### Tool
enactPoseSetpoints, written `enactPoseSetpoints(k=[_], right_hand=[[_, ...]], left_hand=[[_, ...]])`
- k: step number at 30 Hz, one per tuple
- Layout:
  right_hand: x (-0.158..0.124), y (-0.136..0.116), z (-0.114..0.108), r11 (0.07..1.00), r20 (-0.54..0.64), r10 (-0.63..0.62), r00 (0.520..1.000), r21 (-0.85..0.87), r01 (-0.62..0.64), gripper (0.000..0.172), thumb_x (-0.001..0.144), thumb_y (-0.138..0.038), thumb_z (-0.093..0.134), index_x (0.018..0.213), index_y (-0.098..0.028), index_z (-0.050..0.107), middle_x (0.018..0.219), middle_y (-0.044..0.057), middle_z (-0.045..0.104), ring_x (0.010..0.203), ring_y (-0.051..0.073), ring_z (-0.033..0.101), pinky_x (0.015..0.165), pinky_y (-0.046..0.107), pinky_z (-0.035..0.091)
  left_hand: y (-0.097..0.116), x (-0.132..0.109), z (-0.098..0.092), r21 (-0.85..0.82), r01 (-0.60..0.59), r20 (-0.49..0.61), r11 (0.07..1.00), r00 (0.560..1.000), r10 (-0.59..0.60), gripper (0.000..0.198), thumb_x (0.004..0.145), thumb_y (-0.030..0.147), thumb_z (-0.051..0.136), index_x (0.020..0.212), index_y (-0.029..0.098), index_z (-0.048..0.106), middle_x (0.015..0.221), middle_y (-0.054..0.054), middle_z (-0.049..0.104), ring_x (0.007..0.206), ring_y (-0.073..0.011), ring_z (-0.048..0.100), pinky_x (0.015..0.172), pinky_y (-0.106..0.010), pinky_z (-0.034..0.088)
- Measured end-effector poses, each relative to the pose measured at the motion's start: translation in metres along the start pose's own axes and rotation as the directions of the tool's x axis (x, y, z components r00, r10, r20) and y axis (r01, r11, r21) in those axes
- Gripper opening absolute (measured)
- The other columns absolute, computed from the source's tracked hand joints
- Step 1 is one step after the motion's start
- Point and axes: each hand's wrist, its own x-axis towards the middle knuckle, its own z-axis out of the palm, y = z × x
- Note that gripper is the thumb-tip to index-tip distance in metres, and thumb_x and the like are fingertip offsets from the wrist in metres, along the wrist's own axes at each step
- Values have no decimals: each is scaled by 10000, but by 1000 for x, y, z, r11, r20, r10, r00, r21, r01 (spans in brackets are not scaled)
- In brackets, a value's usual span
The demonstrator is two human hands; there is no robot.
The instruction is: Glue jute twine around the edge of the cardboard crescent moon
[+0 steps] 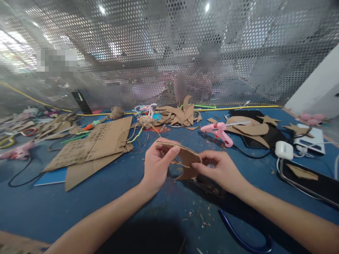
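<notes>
Between my two hands is a curved cardboard cutout (189, 157), held up off the blue table and tilted. My left hand (159, 162) pinches its upper left end, thumb on the near face. At its right edge, my right hand (218, 167) grips it between thumb and fingers. A thin strand of twine seems to run by the cutout near my left fingers; whether it is attached I cannot tell. Under my right hand lies a dark tool (212, 188), partly hidden, with a blue curved handle (246, 236) closer to me.
A pink glue gun (218, 132) rests behind my right hand. Cardboard sheets (97, 144) lie left, with a twine ball (116, 113) behind. Cardboard scraps (182, 113) are heaped by the perforated metal screen (159, 63). A black power strip (312, 180) and white charger (284, 150) sit right.
</notes>
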Motion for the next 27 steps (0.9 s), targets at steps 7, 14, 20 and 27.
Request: enactPoseSetpoints(k=[7, 14, 20, 27], right_hand=[[6, 1, -9, 1000, -233, 7, 972, -1, -7, 211, 743, -340, 672, 620, -171, 645, 562, -22, 579, 525, 105, 485, 499, 236, 404], [19, 2, -41, 999, -452, -35, 891, 10, 45, 294, 725, -393, 716, 555, -192, 585, 528, -39, 461, 517, 99, 388, 481, 259, 320], [21, -20, -77, 975, -599, -70, 797, 127, 181, 203, 669, -350, 785, 581, -230, 646, 537, -31, 511, 501, 106, 424, 469, 274, 343], [17, -31, -90, 948, -547, -61, 835, 230, 220, 185, 613, -339, 825, 587, -239, 672, 562, -17, 584, 537, 122, 508, 505, 279, 432]], left_hand=[[4, 8, -1, 372, 29, 236, 928, 964, -125, 209, 886, 377, 536, 919, 187, 616, 913, -39, 645, 767, -147, 619, 634, -243, 489], [-13, 36, -27, 778, -517, 546, 357, 837, 22, 274, 885, 441, 522, 853, 203, 652, 936, -79, 685, 927, -240, 597, 847, -368, 455], [-53, 65, -64, 873, -387, 443, 296, 883, -153, 210, 845, 365, 587, 992, 221, 631, 1079, -65, 661, 1051, -243, 576, 954, -379, 438], [-85, 93, -95, 972, -17, 30, 236, 998, -52, 244, 871, 298, 520, 1072, 158, 527, 1117, -119, 576, 1092, -251, 559, 958, -364, 446]])
